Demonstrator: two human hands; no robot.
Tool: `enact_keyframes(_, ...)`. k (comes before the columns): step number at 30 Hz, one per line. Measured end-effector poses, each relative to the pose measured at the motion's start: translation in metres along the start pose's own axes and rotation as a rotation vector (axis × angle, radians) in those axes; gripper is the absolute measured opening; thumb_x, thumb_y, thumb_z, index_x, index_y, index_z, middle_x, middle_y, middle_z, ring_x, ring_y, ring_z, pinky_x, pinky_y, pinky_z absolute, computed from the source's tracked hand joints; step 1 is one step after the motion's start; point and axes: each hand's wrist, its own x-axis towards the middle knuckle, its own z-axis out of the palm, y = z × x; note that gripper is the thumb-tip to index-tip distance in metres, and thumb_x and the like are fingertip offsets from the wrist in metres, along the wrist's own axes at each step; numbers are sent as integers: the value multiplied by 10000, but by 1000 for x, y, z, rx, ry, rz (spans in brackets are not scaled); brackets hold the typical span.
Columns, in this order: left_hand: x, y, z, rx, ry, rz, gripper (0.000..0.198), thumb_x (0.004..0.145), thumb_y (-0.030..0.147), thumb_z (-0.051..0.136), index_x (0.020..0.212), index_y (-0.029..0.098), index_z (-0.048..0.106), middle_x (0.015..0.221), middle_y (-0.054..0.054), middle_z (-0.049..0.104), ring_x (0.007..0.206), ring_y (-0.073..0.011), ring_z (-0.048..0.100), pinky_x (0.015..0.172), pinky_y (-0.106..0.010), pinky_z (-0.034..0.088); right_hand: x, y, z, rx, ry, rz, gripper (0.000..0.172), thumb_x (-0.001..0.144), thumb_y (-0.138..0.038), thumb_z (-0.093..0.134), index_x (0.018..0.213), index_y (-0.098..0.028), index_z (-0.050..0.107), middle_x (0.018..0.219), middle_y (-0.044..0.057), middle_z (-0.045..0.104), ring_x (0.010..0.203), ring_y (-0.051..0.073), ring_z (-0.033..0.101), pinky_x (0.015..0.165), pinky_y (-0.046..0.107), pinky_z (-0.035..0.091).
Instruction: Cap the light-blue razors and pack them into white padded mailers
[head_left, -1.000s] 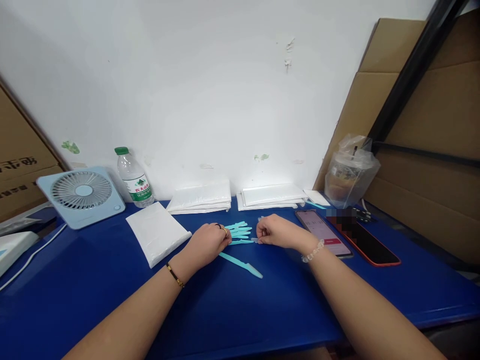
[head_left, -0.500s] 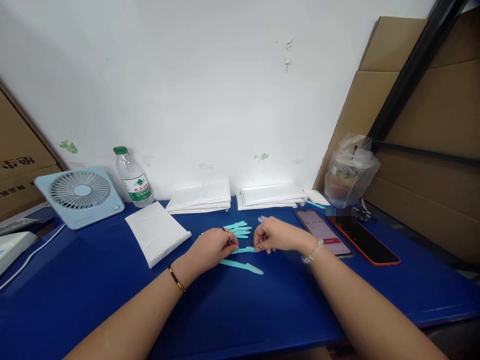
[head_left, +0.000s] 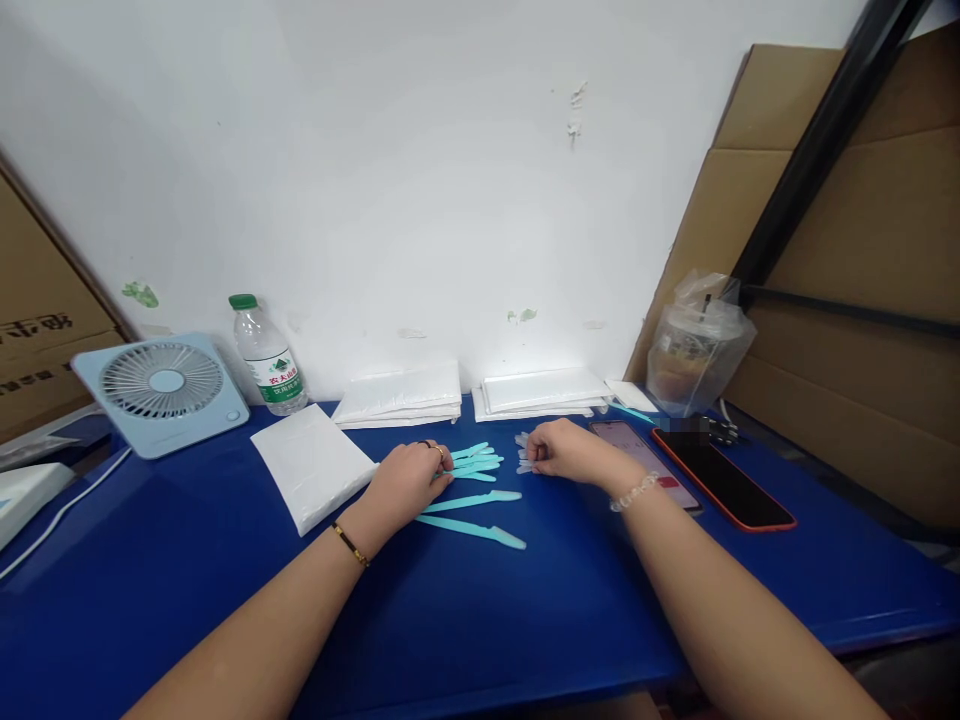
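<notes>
Several turquoise eyebrow razors (head_left: 480, 463) lie fanned in a small pile at the middle of the blue table. My left hand (head_left: 412, 478) is at the pile's left end, its fingers closed on the handle of a razor there; the grip is partly hidden. Nearer to me lie two more razors, an upper one (head_left: 472, 500) and a lower one (head_left: 480, 530), both with blade ends pointing right and covered by pale caps. To the right of the pile is a cluster of small clear blade caps (head_left: 523, 453). My right hand (head_left: 559, 450) pinches at these caps with closed fingertips.
White packets (head_left: 397, 395) lie along the wall, another packet (head_left: 311, 465) to the left. A fan (head_left: 161, 390) and a water bottle (head_left: 270, 360) stand at left. Two phones, one greyish (head_left: 626, 440), one red-edged (head_left: 720, 480), and a bagged drink cup (head_left: 697, 350) are at right.
My hands have left the upper near razor, which now lies capped on the table. The left hand moved up and left to the razor pile, the right up to the caps.
</notes>
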Motion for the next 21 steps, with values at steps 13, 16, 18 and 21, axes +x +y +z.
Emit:
enact_keyframes(13, -7, 8, -12, -202, -146, 21, 184, 814, 273, 446, 770, 197, 608, 778, -16, 641, 673, -141, 551, 565, -237, 378, -1, 2, -2, 194, -123, 25, 154, 651, -286, 684, 721, -157, 638, 720, 21, 663, 648, 145, 598, 566, 217, 422)
enact_keyframes(16, -6, 7, -8, -184, -143, 19, 182, 805, 275, 452, 736, 191, 597, 795, -20, 647, 670, -138, 550, 566, -238, 382, -1, -2, -2, 195, -151, 3, 133, 679, -284, 660, 723, -158, 663, 727, 26, 676, 648, 146, 601, 567, 221, 422)
enact_keyframes(18, -5, 7, -7, -176, -138, 26, 180, 801, 272, 455, 717, 187, 590, 811, -19, 649, 673, -135, 551, 571, -237, 383, -1, -7, 0, 187, -157, -8, 133, 696, -279, 645, 738, -158, 677, 724, 28, 677, 636, 141, 591, 555, 218, 416)
enact_keyframes(21, -4, 7, -7, -174, -141, 24, 172, 799, 268, 461, 736, 188, 600, 798, -17, 646, 670, -135, 551, 564, -236, 377, 1, -12, 3, 182, -156, -30, 145, 712, -287, 636, 754, -156, 681, 691, 21, 661, 606, 126, 567, 532, 207, 403)
